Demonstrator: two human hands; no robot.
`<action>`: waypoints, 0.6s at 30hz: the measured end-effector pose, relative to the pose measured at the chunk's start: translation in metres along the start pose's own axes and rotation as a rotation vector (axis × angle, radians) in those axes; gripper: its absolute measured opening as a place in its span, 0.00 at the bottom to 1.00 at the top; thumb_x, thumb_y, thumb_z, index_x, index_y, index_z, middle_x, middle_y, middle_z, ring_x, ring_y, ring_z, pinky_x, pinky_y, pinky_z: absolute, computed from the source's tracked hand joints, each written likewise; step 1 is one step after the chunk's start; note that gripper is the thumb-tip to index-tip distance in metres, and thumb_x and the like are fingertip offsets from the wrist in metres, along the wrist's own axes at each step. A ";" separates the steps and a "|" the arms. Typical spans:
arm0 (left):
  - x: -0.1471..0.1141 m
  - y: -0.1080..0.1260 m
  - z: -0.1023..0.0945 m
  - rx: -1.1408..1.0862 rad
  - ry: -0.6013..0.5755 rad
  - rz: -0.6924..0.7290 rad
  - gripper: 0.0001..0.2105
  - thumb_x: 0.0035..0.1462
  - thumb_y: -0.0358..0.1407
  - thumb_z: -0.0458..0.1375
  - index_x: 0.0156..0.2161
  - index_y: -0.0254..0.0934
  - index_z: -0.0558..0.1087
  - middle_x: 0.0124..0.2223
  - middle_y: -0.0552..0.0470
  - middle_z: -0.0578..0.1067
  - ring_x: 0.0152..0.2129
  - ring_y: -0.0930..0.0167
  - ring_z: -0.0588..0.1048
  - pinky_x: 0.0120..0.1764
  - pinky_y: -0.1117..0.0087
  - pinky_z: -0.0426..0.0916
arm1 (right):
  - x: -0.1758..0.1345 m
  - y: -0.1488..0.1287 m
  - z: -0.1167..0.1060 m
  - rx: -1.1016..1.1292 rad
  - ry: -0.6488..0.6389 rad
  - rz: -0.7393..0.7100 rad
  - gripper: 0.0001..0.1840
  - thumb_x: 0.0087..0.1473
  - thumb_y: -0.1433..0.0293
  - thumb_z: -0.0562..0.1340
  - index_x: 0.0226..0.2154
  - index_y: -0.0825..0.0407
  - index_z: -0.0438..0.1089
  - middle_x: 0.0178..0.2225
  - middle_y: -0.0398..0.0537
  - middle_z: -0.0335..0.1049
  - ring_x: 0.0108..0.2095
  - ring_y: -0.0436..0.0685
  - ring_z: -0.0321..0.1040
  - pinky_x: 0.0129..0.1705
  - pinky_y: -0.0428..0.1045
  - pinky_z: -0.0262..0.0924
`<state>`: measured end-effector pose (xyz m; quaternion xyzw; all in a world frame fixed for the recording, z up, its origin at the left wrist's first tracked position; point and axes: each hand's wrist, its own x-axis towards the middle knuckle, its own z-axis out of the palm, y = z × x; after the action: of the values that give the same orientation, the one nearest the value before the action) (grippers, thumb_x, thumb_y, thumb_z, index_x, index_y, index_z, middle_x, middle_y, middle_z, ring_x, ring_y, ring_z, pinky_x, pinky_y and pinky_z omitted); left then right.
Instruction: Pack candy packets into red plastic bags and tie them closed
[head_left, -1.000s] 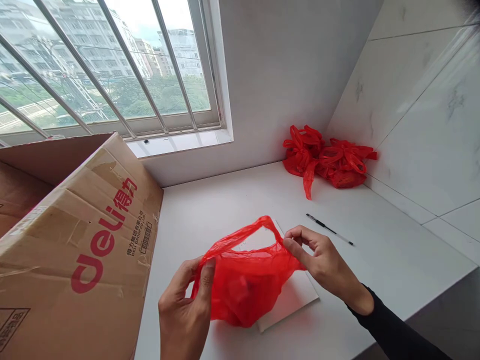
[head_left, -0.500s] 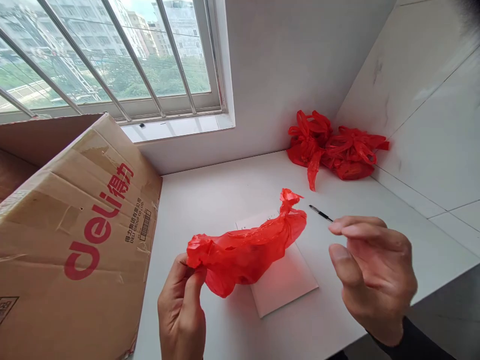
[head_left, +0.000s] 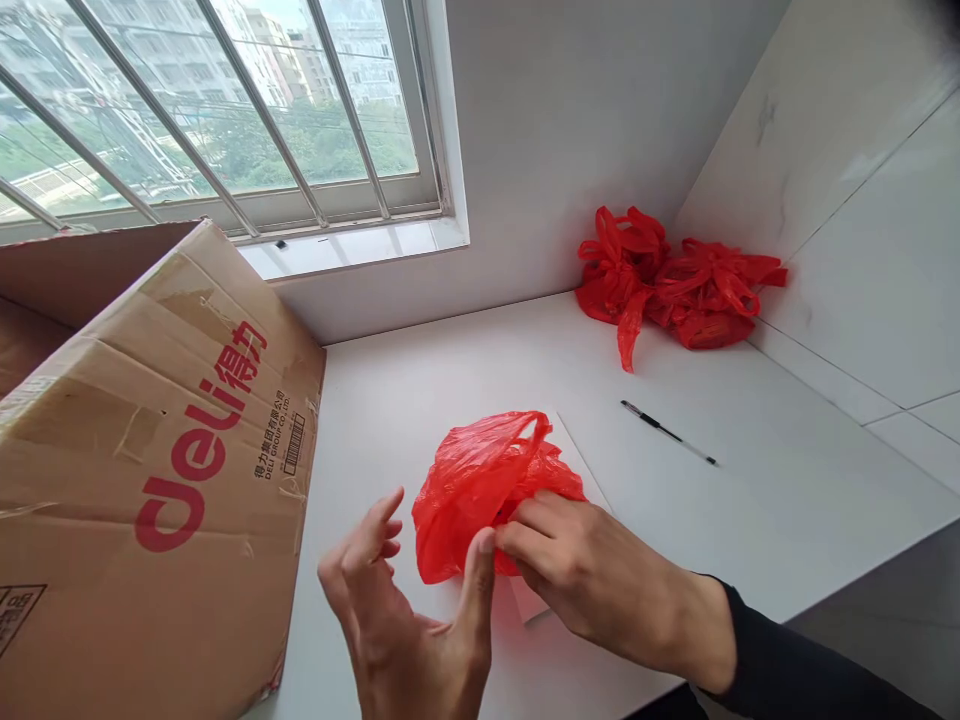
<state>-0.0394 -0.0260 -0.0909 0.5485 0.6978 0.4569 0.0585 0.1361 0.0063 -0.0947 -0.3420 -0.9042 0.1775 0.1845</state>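
A crumpled red plastic bag (head_left: 480, 480) lies bunched over a white card (head_left: 577, 470) on the white counter (head_left: 787, 500). My right hand (head_left: 592, 580), in a black sleeve, reaches across from the right and pinches the bag's near edge. My left hand (head_left: 405, 620) is just below the bag with fingers spread; only its thumb tip touches the bag, next to my right fingers.
A large brown "deli" cardboard box (head_left: 142, 460) fills the left side. Two knotted red bags (head_left: 667, 285) sit in the far right corner against the tiled wall. A black pen (head_left: 667, 432) lies right of the card. A barred window (head_left: 210, 110) is behind.
The bag, stretched out in my left hand before, is now bunched on the card. My right hand came in and took hold of it; my left hand let go and opened.
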 end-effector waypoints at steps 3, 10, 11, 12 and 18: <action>0.002 -0.006 0.008 0.054 -0.159 0.027 0.29 0.57 0.51 0.64 0.60 0.42 0.67 0.47 0.45 0.72 0.42 0.58 0.72 0.46 0.57 0.68 | 0.004 -0.002 0.002 0.010 -0.082 0.030 0.16 0.52 0.87 0.57 0.40 0.55 0.69 0.35 0.48 0.69 0.31 0.57 0.65 0.30 0.52 0.65; 0.001 -0.037 0.016 -0.070 -0.278 -0.257 0.10 0.66 0.45 0.54 0.44 0.46 0.76 0.36 0.55 0.79 0.27 0.68 0.74 0.31 0.68 0.67 | -0.010 0.022 0.013 0.015 0.011 0.100 0.29 0.58 0.84 0.55 0.61 0.57 0.61 0.47 0.56 0.73 0.42 0.63 0.73 0.41 0.58 0.75; -0.002 -0.038 0.016 -0.076 -0.229 -0.274 0.11 0.66 0.46 0.54 0.46 0.47 0.76 0.39 0.55 0.80 0.29 0.68 0.75 0.32 0.68 0.68 | -0.012 0.025 0.013 0.007 0.090 0.090 0.29 0.63 0.81 0.54 0.65 0.57 0.56 0.50 0.58 0.72 0.45 0.65 0.73 0.45 0.60 0.75; -0.006 -0.037 0.015 -0.087 -0.192 -0.294 0.12 0.66 0.47 0.54 0.48 0.48 0.76 0.43 0.54 0.81 0.32 0.67 0.77 0.34 0.69 0.69 | -0.014 0.028 0.013 0.002 0.163 0.089 0.31 0.66 0.78 0.53 0.69 0.56 0.50 0.52 0.60 0.70 0.49 0.67 0.72 0.49 0.62 0.73; -0.008 -0.018 0.010 -0.441 -0.160 -0.443 0.17 0.65 0.46 0.58 0.56 0.48 0.75 0.56 0.50 0.78 0.55 0.62 0.74 0.56 0.64 0.69 | 0.005 0.027 0.008 0.009 0.190 0.159 0.23 0.68 0.76 0.51 0.62 0.55 0.61 0.41 0.56 0.71 0.37 0.64 0.72 0.37 0.59 0.73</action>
<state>-0.0435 -0.0265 -0.1129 0.3914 0.6776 0.5287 0.3287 0.1437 0.0274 -0.1129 -0.4268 -0.8519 0.1625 0.2562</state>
